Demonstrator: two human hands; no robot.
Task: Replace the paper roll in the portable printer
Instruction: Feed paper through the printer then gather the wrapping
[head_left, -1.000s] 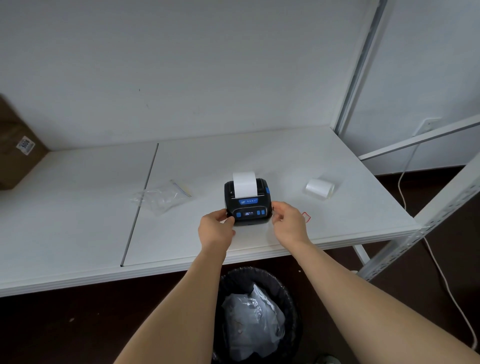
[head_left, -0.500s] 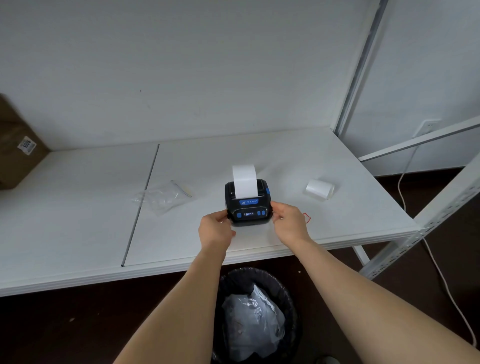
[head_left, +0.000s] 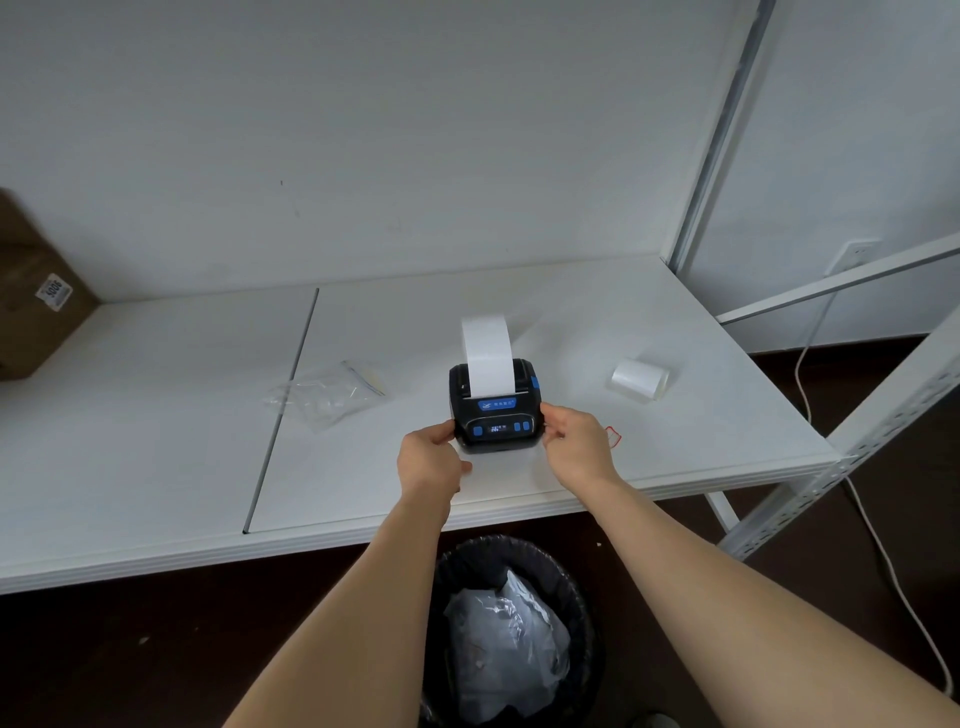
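Gripping the portable printer (head_left: 493, 410) from both sides, the left hand (head_left: 428, 460) presses its fingertips against the printer's left flank while the right hand (head_left: 576, 441) pinches the right flank, thumb and fingers closed on the casing. The printer is black with blue buttons and a small lit display on its front face, and it sits on the white table (head_left: 675, 441) near the front edge, roughly midway between the table's seam (head_left: 283, 410) and the right edge. A strip of white paper (head_left: 485, 353) rises out of the printer's top slot and curls over toward the back edge of the table.

A second paper roll (head_left: 640, 379) lies on its side, well apart from the printer, toward the right edge. Just beside the right hand, a small red-outlined scrap (head_left: 613, 435) lies on the table; what it is cannot be told. On the other side of the printer, a clear plastic bag (head_left: 324, 395) lies flat across the seam. A brown cardboard box (head_left: 31, 291) with a white label stands at the back left corner against the wall.

Below the front edge, between the two forearms, stands a black bin (head_left: 511, 634) lined with a dark bag and holding crumpled clear plastic. A white cable (head_left: 878, 545) trails over the dark floor past the right edge, beside the shelving frame (head_left: 883, 431).
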